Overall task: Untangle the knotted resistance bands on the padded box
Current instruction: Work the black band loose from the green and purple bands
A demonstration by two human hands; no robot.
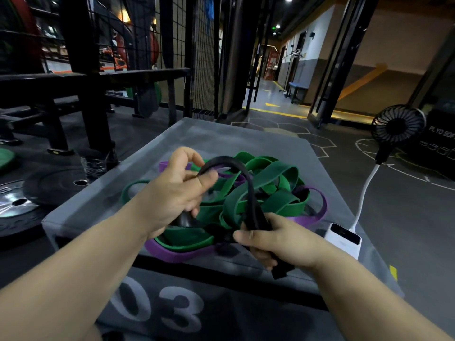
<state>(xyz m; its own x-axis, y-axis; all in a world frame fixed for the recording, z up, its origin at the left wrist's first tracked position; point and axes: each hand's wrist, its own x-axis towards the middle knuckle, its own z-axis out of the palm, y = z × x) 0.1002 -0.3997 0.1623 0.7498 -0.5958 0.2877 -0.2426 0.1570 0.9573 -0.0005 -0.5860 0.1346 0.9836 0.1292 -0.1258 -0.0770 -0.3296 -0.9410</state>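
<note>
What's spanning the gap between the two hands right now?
Head view: a black band arcs from left hand to right hand, over the green bands.

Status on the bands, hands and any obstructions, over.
Left hand and right hand both grip black band, arched over pile. Green bands and purple bands knotted on padded box. White power bank near right hand.

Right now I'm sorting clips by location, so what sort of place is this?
Most likely a gym: weight plates lie on the floor at left, and a padded box holds resistance bands.
</note>
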